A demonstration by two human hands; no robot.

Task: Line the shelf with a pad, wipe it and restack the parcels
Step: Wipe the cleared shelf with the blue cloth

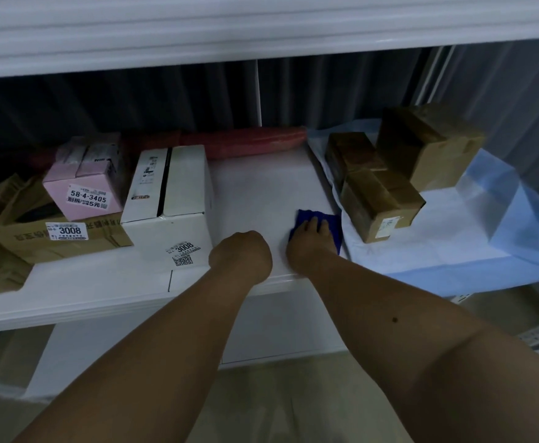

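I see: right hand (pixel 309 238) flat, pressing blue cloth (pixel 306 219) near shelf (pixel 102 282) front edge; left hand (pixel 241 254) fisted, empty; white box (pixel 169 199) left, taped brown parcels (pixel 377 199) right on blue pad (pixel 453 251).

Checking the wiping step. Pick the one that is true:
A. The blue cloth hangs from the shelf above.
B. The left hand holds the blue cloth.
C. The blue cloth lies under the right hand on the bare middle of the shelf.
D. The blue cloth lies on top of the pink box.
C: the right hand presses flat on the blue cloth on the bare shelf, between the white box and the brown parcels.
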